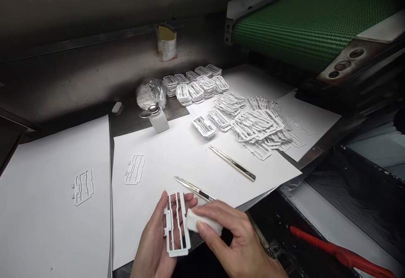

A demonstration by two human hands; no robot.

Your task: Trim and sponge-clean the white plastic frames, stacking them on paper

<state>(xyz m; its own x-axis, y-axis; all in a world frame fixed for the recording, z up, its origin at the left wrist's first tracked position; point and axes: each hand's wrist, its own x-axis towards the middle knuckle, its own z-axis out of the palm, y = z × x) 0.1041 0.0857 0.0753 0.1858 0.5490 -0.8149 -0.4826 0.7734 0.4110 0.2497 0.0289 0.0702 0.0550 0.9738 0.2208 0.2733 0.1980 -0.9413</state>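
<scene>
My left hand (155,244) holds a white plastic frame part (176,223) upright between thumb and fingers, near the table's front edge. My right hand (234,240) pinches a small white pad (202,223) and presses it against the frame's right side. A slim metal craft knife (194,188) lies on the white paper just beyond the hands, its tip pointing left.
A second metal knife (232,163) lies mid-table. Heaps and stacks of white frames (253,122) fill the back right. Single frames (135,168) (82,186) lie on paper sheets at left. A dispenser bottle (158,117), a plastic bag (150,92), a green conveyor (310,16) and a red tool (341,255) are around.
</scene>
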